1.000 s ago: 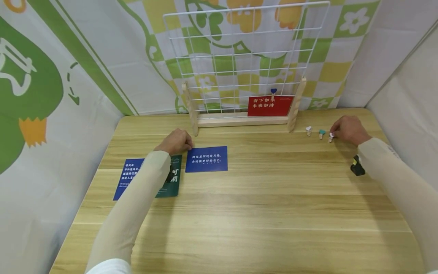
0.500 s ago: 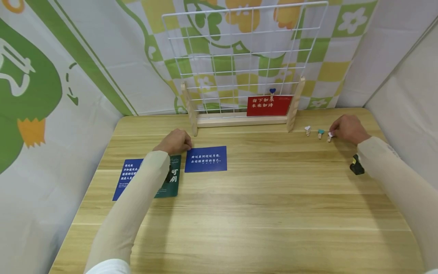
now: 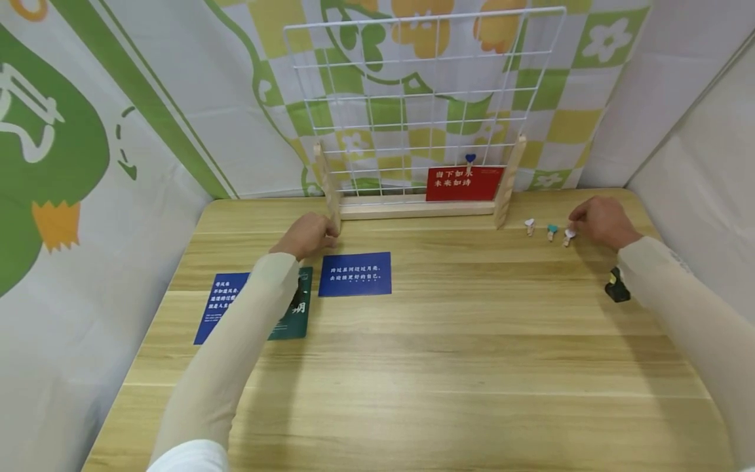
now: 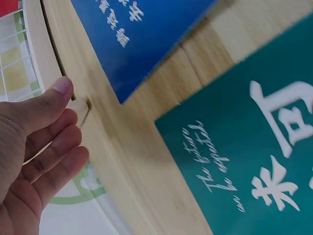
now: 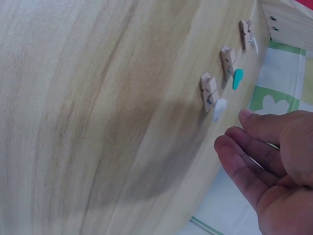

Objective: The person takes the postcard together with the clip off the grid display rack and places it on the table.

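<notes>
My left hand (image 3: 306,236) hovers near the left foot of the rack, just behind a blue card (image 3: 355,274). In the left wrist view its fingers are loosely bent, with nothing between them. A green card (image 4: 244,142) lies nearer, partly covered by the sleeve in the head view. My right hand (image 3: 603,221) is at the back right, beside a white heart clothespin (image 5: 209,93). Thumb and fingers stand apart from it in the right wrist view. A teal heart clothespin (image 5: 228,63) and another white one (image 5: 247,35) lie in a row beyond.
A white wire grid rack (image 3: 404,108) on a wooden stand (image 3: 419,210) stands at the back. A red card (image 3: 464,184) hangs on it from a blue heart clothespin (image 3: 470,159). Another blue card (image 3: 219,308) lies at the left. White cloth walls border the table.
My left hand has lifted off the blue card's corner and moved slightly back toward the rack. The right fingers have come away from the nearest white clothespin, which stays on the table.
</notes>
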`<act>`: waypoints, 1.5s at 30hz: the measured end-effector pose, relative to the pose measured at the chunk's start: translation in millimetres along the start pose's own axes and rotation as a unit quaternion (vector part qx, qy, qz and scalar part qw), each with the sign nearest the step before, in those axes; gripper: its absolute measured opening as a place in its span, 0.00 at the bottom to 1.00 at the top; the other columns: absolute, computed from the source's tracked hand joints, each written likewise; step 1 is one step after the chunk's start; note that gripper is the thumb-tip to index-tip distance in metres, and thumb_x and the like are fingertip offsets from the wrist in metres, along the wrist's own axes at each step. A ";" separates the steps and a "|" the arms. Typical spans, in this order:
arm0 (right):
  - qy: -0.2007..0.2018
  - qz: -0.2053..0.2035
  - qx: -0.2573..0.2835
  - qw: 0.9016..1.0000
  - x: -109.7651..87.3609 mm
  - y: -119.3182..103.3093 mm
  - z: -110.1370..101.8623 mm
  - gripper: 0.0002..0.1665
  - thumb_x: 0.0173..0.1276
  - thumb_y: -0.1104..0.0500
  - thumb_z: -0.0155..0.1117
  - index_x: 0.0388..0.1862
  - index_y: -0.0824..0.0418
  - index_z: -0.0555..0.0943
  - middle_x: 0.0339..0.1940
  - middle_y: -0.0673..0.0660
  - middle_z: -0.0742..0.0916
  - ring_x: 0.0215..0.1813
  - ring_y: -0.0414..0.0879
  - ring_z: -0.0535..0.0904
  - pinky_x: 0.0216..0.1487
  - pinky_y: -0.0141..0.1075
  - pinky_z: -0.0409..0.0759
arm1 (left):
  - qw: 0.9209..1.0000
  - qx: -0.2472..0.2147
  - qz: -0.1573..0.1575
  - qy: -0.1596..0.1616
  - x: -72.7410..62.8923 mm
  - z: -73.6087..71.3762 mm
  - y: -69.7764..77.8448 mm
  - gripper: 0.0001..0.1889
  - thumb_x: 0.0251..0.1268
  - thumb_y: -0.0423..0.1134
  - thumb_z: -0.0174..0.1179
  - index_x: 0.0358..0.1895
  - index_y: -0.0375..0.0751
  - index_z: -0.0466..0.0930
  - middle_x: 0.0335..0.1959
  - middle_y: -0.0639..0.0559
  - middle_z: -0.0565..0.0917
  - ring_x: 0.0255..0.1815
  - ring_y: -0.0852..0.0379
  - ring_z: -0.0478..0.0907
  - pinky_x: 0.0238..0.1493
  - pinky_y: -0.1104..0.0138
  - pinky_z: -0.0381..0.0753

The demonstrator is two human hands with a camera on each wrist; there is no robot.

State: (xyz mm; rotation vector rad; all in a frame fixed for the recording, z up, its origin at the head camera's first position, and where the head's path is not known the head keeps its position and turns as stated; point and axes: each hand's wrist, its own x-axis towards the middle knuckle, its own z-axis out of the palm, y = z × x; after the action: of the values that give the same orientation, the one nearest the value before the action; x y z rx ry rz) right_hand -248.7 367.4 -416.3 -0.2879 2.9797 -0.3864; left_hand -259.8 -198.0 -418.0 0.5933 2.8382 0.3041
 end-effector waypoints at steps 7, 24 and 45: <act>0.021 -0.004 -0.014 1.000 -1.6 -11.6 -7.2 0.22 0.68 0.62 0.60 0.55 0.77 0.77 0.50 0.75 0.84 0.51 0.71 0.79 0.53 0.61 0.75 | 0.999 -0.008 -0.011 0.037 7.6 -6.5 14.4 0.17 0.62 0.40 0.68 0.51 0.35 0.84 0.47 0.39 0.87 0.50 0.42 0.83 0.54 0.52 0.81; 0.087 -0.040 -0.015 0.995 -1.4 -58.5 -27.3 0.28 0.67 0.57 0.65 0.60 0.74 0.75 0.47 0.76 0.84 0.47 0.71 0.82 0.50 0.61 0.77 | 0.996 -0.004 0.003 0.088 28.6 -20.6 51.4 0.28 0.61 0.51 0.68 0.59 0.36 0.79 0.53 0.42 0.85 0.54 0.45 0.82 0.56 0.55 0.80; 0.162 -0.129 0.001 0.978 13.0 -121.5 -30.7 0.20 0.68 0.62 0.64 0.56 0.71 0.80 0.40 0.71 0.88 0.30 0.60 0.83 0.37 0.53 0.80 | 0.996 -0.014 0.001 0.087 49.1 -27.5 88.9 0.24 0.65 0.47 0.65 0.60 0.38 0.79 0.56 0.44 0.84 0.56 0.46 0.81 0.60 0.57 0.79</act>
State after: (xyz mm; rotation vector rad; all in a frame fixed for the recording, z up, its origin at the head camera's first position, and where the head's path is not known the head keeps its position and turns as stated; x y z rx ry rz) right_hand -244.9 256.8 -356.2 -0.6762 3.2652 -0.5074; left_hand -278.1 -102.1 -378.5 0.5906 2.9933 0.4150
